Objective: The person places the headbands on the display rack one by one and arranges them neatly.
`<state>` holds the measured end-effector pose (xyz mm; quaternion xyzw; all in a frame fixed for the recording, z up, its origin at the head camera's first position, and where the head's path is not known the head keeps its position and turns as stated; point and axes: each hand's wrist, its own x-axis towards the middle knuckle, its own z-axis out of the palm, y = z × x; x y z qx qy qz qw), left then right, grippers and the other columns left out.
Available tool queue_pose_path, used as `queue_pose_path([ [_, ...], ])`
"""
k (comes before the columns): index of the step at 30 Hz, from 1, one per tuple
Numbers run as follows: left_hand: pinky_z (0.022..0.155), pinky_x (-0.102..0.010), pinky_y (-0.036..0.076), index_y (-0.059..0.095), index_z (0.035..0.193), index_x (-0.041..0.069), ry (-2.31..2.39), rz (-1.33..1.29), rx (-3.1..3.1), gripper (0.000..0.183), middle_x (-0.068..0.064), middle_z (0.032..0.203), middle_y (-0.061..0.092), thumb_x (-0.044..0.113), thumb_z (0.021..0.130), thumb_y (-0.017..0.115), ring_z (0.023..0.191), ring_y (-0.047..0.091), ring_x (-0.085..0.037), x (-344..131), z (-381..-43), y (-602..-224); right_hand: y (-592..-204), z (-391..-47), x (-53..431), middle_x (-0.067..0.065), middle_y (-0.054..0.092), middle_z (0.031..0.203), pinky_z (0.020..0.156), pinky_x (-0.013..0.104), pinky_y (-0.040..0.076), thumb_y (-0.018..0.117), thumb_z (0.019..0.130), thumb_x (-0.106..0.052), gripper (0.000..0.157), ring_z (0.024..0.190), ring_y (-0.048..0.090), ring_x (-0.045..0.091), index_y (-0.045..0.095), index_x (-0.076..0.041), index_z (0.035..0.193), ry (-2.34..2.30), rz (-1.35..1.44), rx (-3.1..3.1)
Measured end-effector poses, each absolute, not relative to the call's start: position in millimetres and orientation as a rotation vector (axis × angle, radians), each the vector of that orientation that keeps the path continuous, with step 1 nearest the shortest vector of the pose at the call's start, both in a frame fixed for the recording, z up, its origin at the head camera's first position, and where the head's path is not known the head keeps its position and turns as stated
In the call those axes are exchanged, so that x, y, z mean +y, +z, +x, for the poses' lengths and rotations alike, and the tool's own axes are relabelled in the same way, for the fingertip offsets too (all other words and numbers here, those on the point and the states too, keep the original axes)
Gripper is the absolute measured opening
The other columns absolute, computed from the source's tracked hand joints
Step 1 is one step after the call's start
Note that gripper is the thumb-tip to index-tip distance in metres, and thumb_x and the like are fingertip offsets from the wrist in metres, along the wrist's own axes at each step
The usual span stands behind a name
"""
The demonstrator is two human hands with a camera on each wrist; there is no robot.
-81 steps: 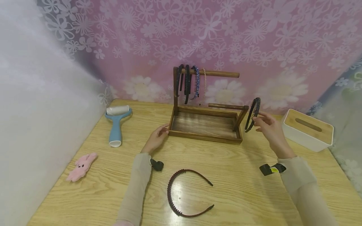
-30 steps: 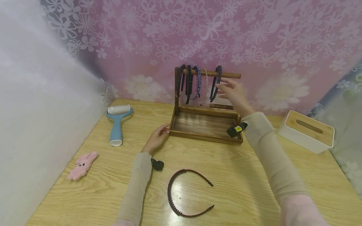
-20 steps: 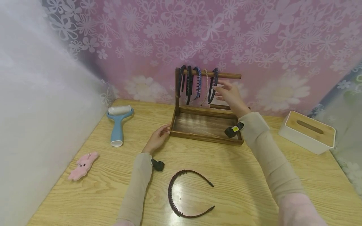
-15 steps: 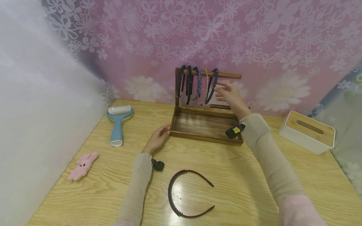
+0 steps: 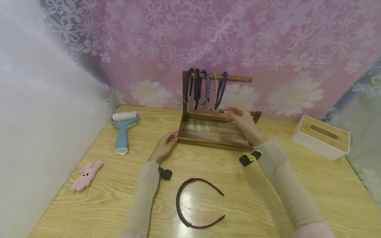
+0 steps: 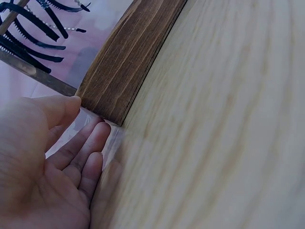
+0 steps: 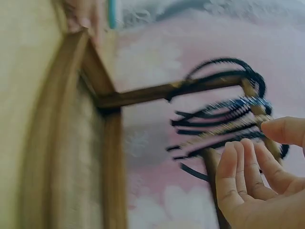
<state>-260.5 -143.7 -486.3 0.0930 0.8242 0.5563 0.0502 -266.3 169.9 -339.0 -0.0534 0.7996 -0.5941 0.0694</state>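
Observation:
A brown wooden headband rack (image 5: pixel 215 144) stands at the back of the table. Its upper bar carries a black toothed headband (image 5: pixel 197 86), a glittery blue one, a thin beaded one and a dark glittery headband (image 5: pixel 220 92) outermost, among several. My left hand (image 5: pixel 163 146) holds the tray's front left corner (image 6: pixel 107 102) between thumb and fingers. Below the hung headbands, my right hand (image 5: pixel 244 123) hovers by the short lower bar, fingers loosely bent, holding nothing. In the right wrist view, that hand (image 7: pixel 267 183) appears in front of the headbands. A reddish-brown toothed headband (image 5: pixel 178 200) lies nearer.
To the left are a blue-handled lint roller (image 5: pixel 122 138) and a pink plush toy (image 5: pixel 86 176). On the right stands a white tissue box (image 5: pixel 319 148) with a wooden lid (image 5: pixel 324 124). A pink floral cloth (image 5: pixel 166 39) hangs behind the rack.
My right hand carried the dark glittery headband from the right onto the upper bar, slid it left, let go, then dropped lower. My left hand stayed at the rack's corner.

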Motion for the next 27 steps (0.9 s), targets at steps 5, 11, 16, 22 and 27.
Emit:
queue_pose_path([
  [5, 0.107, -0.048, 0.041, 0.045, 0.146, 0.011, 1.68, 0.291, 2.518, 0.042, -0.018, 0.132, 0.056, 0.018, 0.104, 0.048, 0.124, 0.053, -0.033, -143.5, -262.4, -486.6, -368.4, -243.1, 162.0, -0.007, 0.061, 0.112, 0.093, 0.034, 0.053, 0.054, 0.101, -0.027, 0.045, 0.098, 0.061, 0.007, 0.049, -0.006, 0.14, -1.737, -0.203, 2.371],
  [11, 0.107, -0.049, 0.041, 0.043, 0.147, 0.01, 1.659, 0.3, 2.526, 0.043, -0.02, 0.134, 0.055, 0.018, 0.104, 0.047, 0.126, 0.052, -0.034, -143.0, -260.7, -485.9, -397.8, -203.6, 135.7, 0.023, 0.055, 0.129, 0.1, 0.05, 0.048, 0.054, 0.101, -0.021, 0.045, 0.108, 0.059, 0.026, 0.047, 0.002, 0.139, -1.715, -0.27, 2.185],
  [16, 0.107, -0.049, 0.041, 0.043, 0.147, 0.01, 1.67, 0.282, 2.52, 0.043, -0.02, 0.134, 0.054, 0.018, 0.104, 0.047, 0.126, 0.052, -0.035, -143.3, -260.5, -486.6, -417.0, -171.5, 107.0, 0.027, 0.06, 0.117, 0.087, 0.039, 0.055, 0.056, 0.099, -0.014, 0.04, 0.093, 0.061, 0.017, 0.052, 0.007, 0.133, -1.663, -0.398, 2.052],
  [22, 0.107, -0.05, 0.04, 0.043, 0.146, 0.009, 1.683, 0.25, 2.499, 0.043, -0.02, 0.135, 0.054, 0.019, 0.104, 0.047, 0.127, 0.051, -0.035, -141.7, -257.1, -480.3, -435.7, -139.5, 81.5, 0.018, 0.067, 0.101, 0.069, 0.025, 0.053, 0.06, 0.095, -0.012, 0.034, 0.081, 0.061, 0.012, 0.058, 0.007, 0.123, -1.527, -0.488, 1.924],
  [27, 0.108, -0.05, 0.039, 0.043, 0.147, 0.009, 1.682, 0.268, 2.492, 0.044, -0.021, 0.136, 0.053, 0.018, 0.104, 0.047, 0.127, 0.051, -0.036, -142.5, -257.4, -481.1, -440.3, -118.1, 68.2, 0.002, 0.067, 0.089, 0.061, 0.022, 0.05, 0.068, 0.09, -0.012, 0.022, 0.071, 0.06, 0.011, 0.064, -0.002, 0.109, -1.403, -0.493, 1.941],
])
